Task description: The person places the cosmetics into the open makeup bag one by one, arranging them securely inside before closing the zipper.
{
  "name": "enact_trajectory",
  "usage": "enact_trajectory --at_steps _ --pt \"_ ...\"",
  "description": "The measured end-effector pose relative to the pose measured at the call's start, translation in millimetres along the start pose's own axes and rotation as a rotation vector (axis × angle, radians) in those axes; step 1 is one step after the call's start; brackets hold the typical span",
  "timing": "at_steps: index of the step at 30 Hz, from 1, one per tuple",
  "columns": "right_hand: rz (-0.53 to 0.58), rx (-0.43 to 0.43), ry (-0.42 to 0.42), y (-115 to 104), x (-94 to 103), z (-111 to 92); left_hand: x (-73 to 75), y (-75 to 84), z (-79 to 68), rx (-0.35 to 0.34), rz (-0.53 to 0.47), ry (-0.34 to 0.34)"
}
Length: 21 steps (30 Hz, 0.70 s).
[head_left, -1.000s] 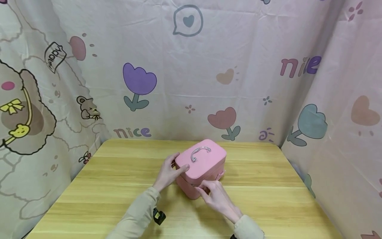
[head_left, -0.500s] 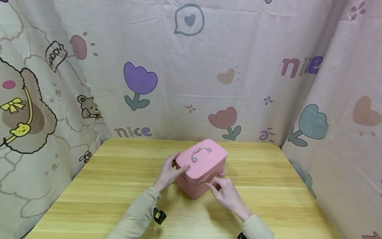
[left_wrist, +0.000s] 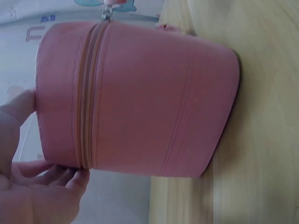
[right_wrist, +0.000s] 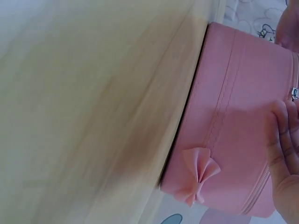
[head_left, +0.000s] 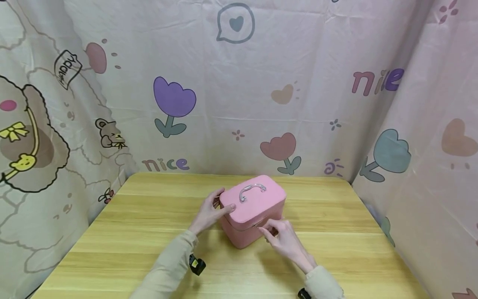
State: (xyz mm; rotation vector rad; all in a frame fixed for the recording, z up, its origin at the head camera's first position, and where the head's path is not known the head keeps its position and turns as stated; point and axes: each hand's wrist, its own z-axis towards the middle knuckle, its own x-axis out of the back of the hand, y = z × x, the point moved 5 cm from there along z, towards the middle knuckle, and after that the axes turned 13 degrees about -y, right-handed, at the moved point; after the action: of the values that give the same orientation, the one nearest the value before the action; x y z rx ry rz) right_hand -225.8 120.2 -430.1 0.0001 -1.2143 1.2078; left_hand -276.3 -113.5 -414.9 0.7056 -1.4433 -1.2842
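Observation:
A pink zip-up cosmetic case [head_left: 257, 201] stands upright on the table, its lid down and a silver handle [head_left: 243, 193] on top. My left hand [head_left: 205, 214] grips its left end, thumb on the lid's edge and fingers around the far side. At the front seam, my right hand [head_left: 285, 243] pinches the pull of the zipper slider [right_wrist: 294, 93] with thumb and forefinger. The left wrist view shows the zipper track [left_wrist: 86, 98] running around the end, with the slider near the top edge. A pink bow [right_wrist: 200, 172] sits low on the case's front.
The wooden table [head_left: 149, 216] carries the case near its middle. Printed curtains [head_left: 224, 83] hang behind and at both sides. A black wrist device [head_left: 196, 264] is on the left forearm, and another [head_left: 304, 293] shows at the right cuff.
My right hand has moved right along the front seam with the zipper pull, mostly in the first half second. The case has shifted very slightly. My left hand keeps its grip.

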Motion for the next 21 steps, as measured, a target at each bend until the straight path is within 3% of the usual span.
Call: enact_trajectory --at_steps 3,12,17,21 --pt "-0.028 0.013 0.01 -3 -1.6 0 1.0 2.1 0.3 -0.011 -0.004 0.006" --pt "-0.074 0.004 0.05 -4 -3.2 -1 -16.9 12.9 -17.2 0.065 0.201 0.193" --pt "-0.04 0.028 0.039 -6 -4.3 0 -30.7 17.4 -22.5 0.114 0.274 0.202" --pt "-0.013 0.021 0.02 -7 -5.7 1 -35.1 17.8 -23.9 0.13 0.277 0.203"
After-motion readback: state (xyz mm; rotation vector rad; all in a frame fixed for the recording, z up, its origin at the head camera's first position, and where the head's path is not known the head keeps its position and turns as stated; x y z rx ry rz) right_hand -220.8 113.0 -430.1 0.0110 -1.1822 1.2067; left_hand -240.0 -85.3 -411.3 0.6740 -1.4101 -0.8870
